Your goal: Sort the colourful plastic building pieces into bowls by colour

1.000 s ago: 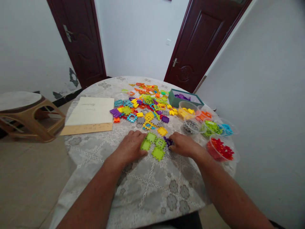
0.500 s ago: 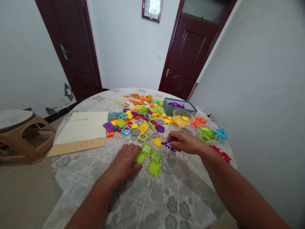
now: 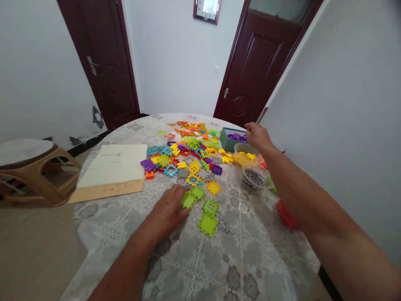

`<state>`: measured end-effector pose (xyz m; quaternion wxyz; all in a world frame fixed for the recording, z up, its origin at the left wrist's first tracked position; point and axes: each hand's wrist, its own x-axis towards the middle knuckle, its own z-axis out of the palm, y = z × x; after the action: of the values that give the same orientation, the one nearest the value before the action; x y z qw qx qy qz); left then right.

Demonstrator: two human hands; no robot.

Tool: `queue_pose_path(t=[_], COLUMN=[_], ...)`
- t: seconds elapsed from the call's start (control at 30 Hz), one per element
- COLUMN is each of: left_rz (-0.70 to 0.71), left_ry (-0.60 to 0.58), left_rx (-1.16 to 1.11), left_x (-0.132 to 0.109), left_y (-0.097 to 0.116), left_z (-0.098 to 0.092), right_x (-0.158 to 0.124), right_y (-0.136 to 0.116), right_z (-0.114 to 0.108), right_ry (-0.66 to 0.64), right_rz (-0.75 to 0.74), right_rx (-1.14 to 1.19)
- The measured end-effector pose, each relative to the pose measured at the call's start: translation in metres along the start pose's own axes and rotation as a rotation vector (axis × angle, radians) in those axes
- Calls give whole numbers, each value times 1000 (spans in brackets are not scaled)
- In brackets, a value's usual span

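Observation:
My left hand point(image 3: 171, 207) rests low over the table, with thumb and fingers closed around the left edge of a light green toothed building tile point(image 3: 188, 200). A second light green tile point(image 3: 198, 192) adjoins it. To the right lie a green lattice tile point(image 3: 210, 207) and a solid green tile point(image 3: 208, 225), beside some grey pieces point(image 3: 226, 225). My right hand point(image 3: 258, 136) is at the right end of the dark green box point(image 3: 228, 144), its fingers bent together. Whatever it holds is hidden. Purple pieces point(image 3: 237, 137) lie inside the box.
Mixed colourful pieces point(image 3: 191, 152) cover the table's middle. Clear tubs hold yellow pieces point(image 3: 246, 158) and grey pieces point(image 3: 252, 178); red pieces point(image 3: 287, 215) lie under my right forearm. Paper point(image 3: 114, 164) on cardboard point(image 3: 106, 191) lies left. A stool point(image 3: 31, 173) stands beside the table.
My right hand has moved away from the green tiles to the box, and the purple piece it held is out of sight. The two left green tiles now sit apart from the other two.

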<state>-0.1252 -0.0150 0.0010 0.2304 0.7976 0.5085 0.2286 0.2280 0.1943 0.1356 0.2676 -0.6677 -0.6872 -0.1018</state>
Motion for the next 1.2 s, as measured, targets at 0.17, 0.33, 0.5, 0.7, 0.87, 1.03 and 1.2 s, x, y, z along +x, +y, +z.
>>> queue_pose_path(t=[0.17,0.33,0.5,0.7,0.87,1.03,1.2], left_rz=[28,36,83,78,39,21,-5], left_ry=[81,112,124,86,66,124,181], left_rx=[-85,-132,-177,-167,-134,-137,-206], left_x=[0,0,0,0,2,5,6], left_y=[-2,-4,-4,0,3,4,2], left_z=[2,3,5,3,3,6,10], right_x=[-109,-203,-229,-226,-220,-224,-226], right_y=[-53,-87,-92,-80,-73,-84,-89], right_z=[14,16,22,35,49,55,56], right_ry=[-547,-717,-688,-715,-708,-553,-561], right_rz=[-323,-415,-357,-273,-96,142,237], right_rx=[249,253,147,391,769,975,1069])
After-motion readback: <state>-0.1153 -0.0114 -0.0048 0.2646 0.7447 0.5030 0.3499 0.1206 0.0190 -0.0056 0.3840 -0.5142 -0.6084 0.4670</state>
